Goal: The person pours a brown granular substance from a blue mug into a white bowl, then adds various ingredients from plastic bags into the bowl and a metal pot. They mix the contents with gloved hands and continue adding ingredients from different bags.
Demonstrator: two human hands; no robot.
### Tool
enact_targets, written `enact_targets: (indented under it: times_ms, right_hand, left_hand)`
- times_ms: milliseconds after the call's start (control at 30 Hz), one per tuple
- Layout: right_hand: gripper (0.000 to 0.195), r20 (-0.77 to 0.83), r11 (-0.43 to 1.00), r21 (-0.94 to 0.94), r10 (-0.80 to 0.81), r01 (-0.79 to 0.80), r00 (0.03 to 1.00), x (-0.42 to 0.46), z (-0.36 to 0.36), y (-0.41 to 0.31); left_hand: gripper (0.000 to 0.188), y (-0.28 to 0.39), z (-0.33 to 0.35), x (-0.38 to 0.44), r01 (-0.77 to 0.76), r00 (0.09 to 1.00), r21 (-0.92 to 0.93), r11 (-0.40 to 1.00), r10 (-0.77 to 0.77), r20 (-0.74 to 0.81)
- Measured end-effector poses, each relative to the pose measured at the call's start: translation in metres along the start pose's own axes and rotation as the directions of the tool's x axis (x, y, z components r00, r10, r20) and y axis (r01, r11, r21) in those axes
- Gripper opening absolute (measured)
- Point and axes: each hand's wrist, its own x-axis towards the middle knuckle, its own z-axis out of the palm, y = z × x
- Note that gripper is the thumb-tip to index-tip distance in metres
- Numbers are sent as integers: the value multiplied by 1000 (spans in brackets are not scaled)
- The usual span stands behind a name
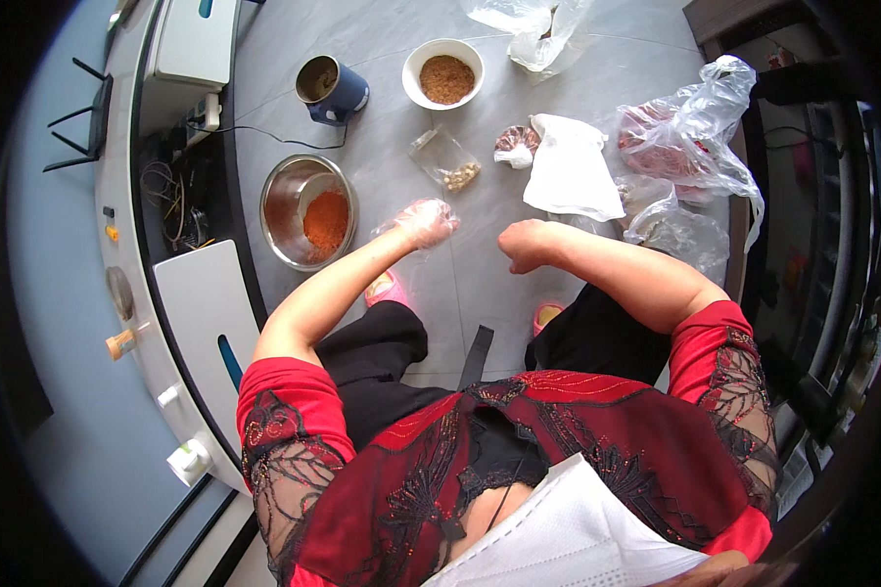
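My left hand (427,224) wears a thin clear plastic glove. It hangs above the grey tiled floor, its fingers bent and partly lost under the wrinkled film. To its left stands a stainless steel bowl (279,213) with orange-red powder (326,222) in it. Just beyond the hand lies a small clear plastic bag (440,155) with pale pieces (461,177) at its near end. My right hand (528,246) is bare and curled into a loose fist, with nothing showing out of it. A white cloth-like bag (573,169) is the nearest thing beyond it.
A blue grinder-like cup (349,92) with a cord and a white bowl (412,77) of brown ground material stand farther back. A small knotted bag (517,143) and several plastic bags (712,121) lie rightward. Along the left runs a cabinet (202,308) with a power strip (205,114).
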Motion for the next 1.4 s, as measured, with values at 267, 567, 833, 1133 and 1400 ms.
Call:
enact_targets:
  times_ms: [267,567,833,1133,1400]
  right_hand:
    - [20,-185,990,-97,-120,104,975,-33,10,-65]
    - [26,-417,968,-175,-239,181,877,-136,34,-92]
    - [16,-808,890,421,279,178,520,-240,64,11]
    - [24,-367,519,827,789,-214,494,-134,194,128]
    - [20,-391,430,820,903,-377,181,-89,196,159]
  left_hand:
    - [37,0,6,-6,-41,995,81,996,48,-82]
    - [40,62,-19,5,-126,985,213,969,148,-92]
    - [42,206,-48,-6,-395,843,241,887,454,-289]
    - [73,320,-8,32,-273,847,388,880,411,-337]
    - [43,282,10,64,-338,784,449,827,511,-352]
